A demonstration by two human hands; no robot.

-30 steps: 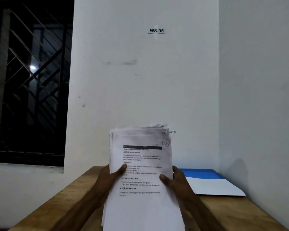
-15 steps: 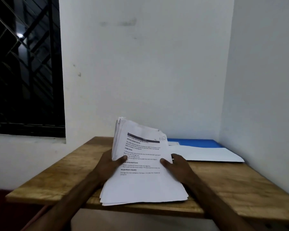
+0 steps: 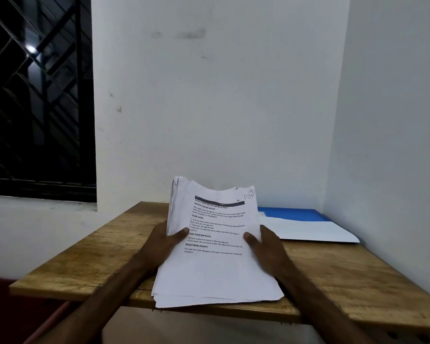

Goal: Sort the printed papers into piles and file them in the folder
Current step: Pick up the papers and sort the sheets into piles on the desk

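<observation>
A thick stack of printed papers (image 3: 216, 269) lies tilted over the middle of the wooden table (image 3: 345, 281), its far end raised and its near end on the tabletop. My left hand (image 3: 163, 240) grips the stack's left edge with the thumb on the top sheet. My right hand (image 3: 265, 247) grips the right edge the same way. The top sheet shows black printed headings and a handwritten mark in its corner. An open blue folder (image 3: 293, 211) with a white inner flap (image 3: 313, 230) lies at the table's back right corner.
White walls close the table at the back and on the right. A dark barred window (image 3: 35, 95) is at the left. The table's front edge lies just under the stack's near end.
Both hands have lowered the stack from upright in the air down onto the table. The view has tipped downward and now shows more of the tabletop.
</observation>
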